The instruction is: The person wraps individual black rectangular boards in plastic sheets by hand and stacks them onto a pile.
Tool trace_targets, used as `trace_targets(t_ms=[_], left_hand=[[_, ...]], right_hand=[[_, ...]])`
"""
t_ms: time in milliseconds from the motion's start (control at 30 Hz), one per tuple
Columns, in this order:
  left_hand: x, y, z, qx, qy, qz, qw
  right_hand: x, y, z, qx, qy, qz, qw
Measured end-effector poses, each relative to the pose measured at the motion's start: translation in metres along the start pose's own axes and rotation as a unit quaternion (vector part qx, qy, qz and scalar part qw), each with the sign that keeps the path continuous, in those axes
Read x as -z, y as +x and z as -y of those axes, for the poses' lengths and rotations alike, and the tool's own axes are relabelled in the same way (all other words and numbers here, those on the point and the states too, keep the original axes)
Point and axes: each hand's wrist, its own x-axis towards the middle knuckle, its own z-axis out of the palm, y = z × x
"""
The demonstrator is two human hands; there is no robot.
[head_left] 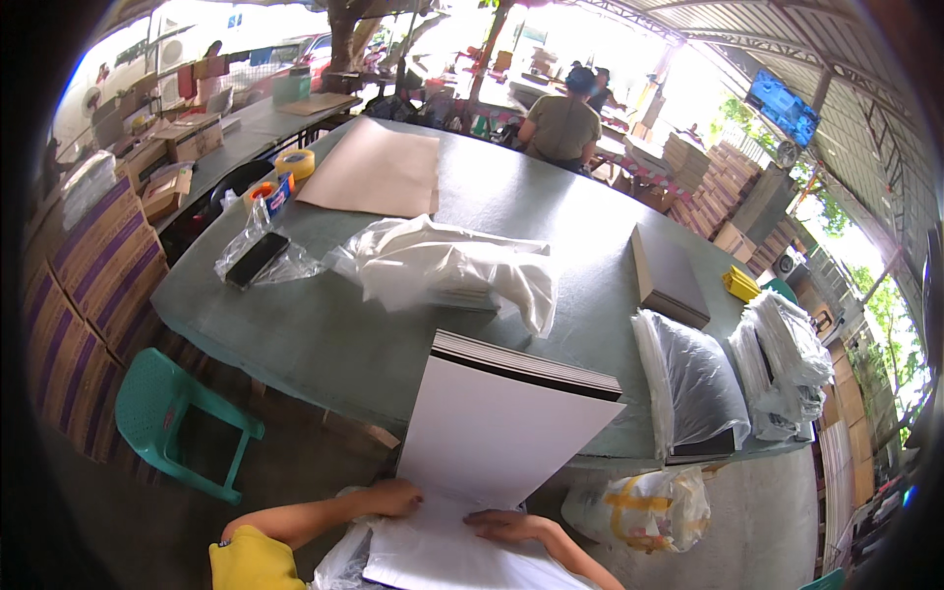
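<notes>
In front of me a thick book-like stack of boards [511,413] with a white face and dark-striped edges stands tilted at the table's near edge. A white sheet [442,551] lies below it, meeting it at a fold. My left hand [393,499] is closed at the sheet's left edge by the fold; what its fingers hold, if anything, is hidden. Flat on the sheet's right side rests my right hand [503,525], fingers stretched out. Clear plastic [344,556] bunches beneath the sheet on the left.
Across the green table [570,226] lie white plastic wrap [452,261], brown paper [379,172], tape rolls [280,182], a black phone [258,260], a dark box [674,275] and plastic-wrapped stacks [693,388]. A green stool [167,408] stands left. A person [563,123] sits beyond.
</notes>
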Motion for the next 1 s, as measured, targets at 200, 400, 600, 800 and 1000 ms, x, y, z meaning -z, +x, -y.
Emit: trace_targets(t_ms=[200, 400, 600, 800, 1000], left_hand=[[0.089, 0.032, -0.158, -0.160, -0.032, -0.204, 0.965], [0.138, 0.001, -0.167, -0.165, -0.145, -0.418, 0.882], [0.112, 0.001, -0.151, -0.037, -0.299, -0.377, 0.876], [0.141, -0.006, -0.136, -0.030, -0.369, -0.474, 0.799], [0.131, -0.014, -0.132, -0.066, -0.308, -0.331, 0.890]], right_hand=[[0.058, 0.001, 0.105, 0.060, 0.060, -0.039, 0.996], [0.066, -0.003, 0.141, 0.291, 0.435, -0.336, 0.783], [0.052, -0.009, 0.151, 0.211, 0.468, -0.366, 0.776], [0.046, -0.017, 0.119, 0.188, 0.324, -0.334, 0.865], [0.051, -0.011, 0.135, 0.301, 0.462, -0.384, 0.741]])
